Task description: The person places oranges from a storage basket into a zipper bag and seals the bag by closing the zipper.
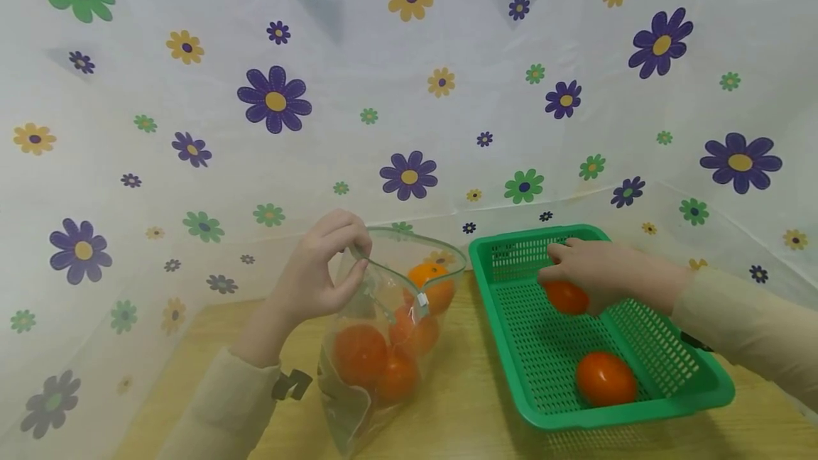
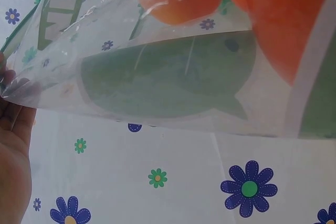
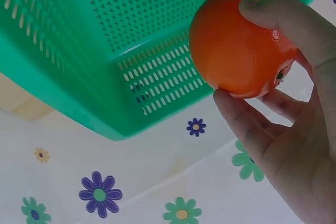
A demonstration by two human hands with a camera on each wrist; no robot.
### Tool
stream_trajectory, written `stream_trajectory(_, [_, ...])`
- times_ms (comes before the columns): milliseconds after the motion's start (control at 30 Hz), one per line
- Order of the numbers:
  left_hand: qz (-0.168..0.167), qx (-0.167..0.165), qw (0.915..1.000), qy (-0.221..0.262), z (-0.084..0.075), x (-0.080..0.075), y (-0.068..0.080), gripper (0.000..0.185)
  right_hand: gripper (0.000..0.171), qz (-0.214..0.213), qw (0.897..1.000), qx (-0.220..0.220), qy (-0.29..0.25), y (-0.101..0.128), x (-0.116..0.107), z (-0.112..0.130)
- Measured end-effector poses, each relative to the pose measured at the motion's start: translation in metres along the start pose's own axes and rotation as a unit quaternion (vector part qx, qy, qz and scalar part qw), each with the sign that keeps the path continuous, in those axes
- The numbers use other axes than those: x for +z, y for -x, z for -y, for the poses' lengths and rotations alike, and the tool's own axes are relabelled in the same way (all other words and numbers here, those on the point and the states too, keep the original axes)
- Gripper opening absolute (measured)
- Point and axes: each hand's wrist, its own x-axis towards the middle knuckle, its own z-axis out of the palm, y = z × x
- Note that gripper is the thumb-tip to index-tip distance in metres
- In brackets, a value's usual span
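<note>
My left hand (image 1: 322, 272) pinches the rim of a clear zip bag (image 1: 371, 439) between thumb and fingers, and the bag's mouth stands apart. Inside the bag lie several round fruits: red-orange tomatoes (image 1: 360, 353) low down and a more orange one (image 1: 437, 289) near the top. In the left wrist view, green print (image 2: 173, 80) marks the bag's side. My right hand (image 1: 594, 272) grips a tomato (image 3: 239, 45) over the green basket (image 1: 505, 346), thumb on one side and fingers on the other. Another tomato (image 1: 606, 379) sits on the basket floor at its near end.
A wooden table (image 1: 460, 389) carries the bag at left and the basket at right. White flower-printed sheeting (image 1: 358, 41) rises behind and along both sides. A dark strap (image 1: 292, 384) shows at the left cuff.
</note>
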Motion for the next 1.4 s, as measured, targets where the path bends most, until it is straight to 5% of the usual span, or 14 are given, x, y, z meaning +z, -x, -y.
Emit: stream_trajectory(1400, [-0.002, -0.002, 1.0, -0.004, -0.001, -0.002, 0.0, 0.01, 0.067, -0.084, 0.996, 0.0, 0.009, -0.034, -0.079, 0.018])
